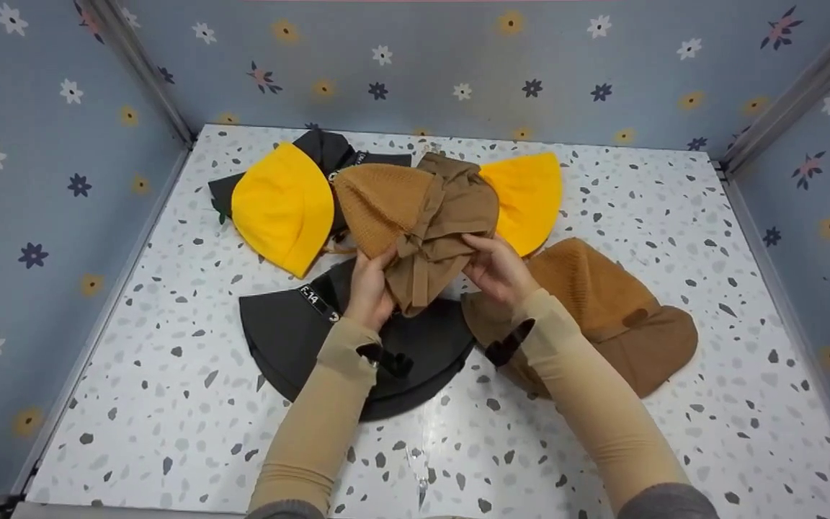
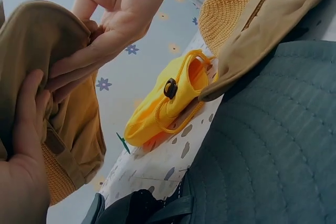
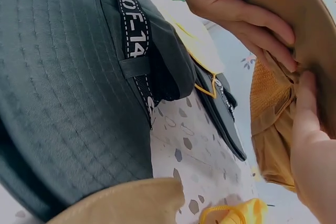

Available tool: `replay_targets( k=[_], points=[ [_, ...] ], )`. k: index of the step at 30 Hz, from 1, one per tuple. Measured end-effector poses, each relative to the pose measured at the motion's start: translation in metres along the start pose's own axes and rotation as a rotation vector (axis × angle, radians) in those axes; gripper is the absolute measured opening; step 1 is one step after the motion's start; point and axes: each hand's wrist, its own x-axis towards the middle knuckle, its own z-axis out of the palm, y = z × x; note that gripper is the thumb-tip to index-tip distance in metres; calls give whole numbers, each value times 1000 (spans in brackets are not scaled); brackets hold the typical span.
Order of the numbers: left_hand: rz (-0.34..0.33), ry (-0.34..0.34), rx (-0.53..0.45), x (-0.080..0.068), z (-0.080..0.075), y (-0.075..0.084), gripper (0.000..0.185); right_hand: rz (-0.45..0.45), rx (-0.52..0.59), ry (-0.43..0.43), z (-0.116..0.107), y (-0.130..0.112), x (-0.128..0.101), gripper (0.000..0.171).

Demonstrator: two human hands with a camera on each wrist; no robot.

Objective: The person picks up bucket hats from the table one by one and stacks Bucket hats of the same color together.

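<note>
Both hands grip a brown sun hat (image 1: 451, 209) that has a tan woven crown side and folded cloth with a strap; it is held up over the other hats. At its lower left edge, my left hand (image 1: 372, 288) holds the cloth between thumb and fingers. My right hand (image 1: 496, 270) pinches the right edge of the brim. Directly below lies a black wide-brimmed hat (image 1: 415, 360) with a lettered band. In the left wrist view the held hat (image 2: 52, 77) shows its brim and woven part, with fingers tucked under the fabric.
A yellow hat (image 1: 282, 209) overlaps another black hat (image 1: 321, 148) at the back left. A second yellow hat (image 1: 530, 198) lies behind the held one. Another brown hat (image 1: 602, 310) rests at right. Flowered panels (image 1: 429, 65) wall the speckled table (image 1: 163, 404).
</note>
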Motion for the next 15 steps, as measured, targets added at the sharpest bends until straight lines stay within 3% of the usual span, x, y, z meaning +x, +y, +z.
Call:
replay_targets(
  k=[4,8,15],
  points=[
    [10,-32,6,-3,0,2,60,14,-6,-12,-3,-3,-7,19],
    [1,-59,23,-6,2,4,60,16,-7,-26,-6,-8,-12,32],
    [-57,-111,54,-10,3,6,60,-5,91,-25,-9,-19,-13,29]
  ],
)
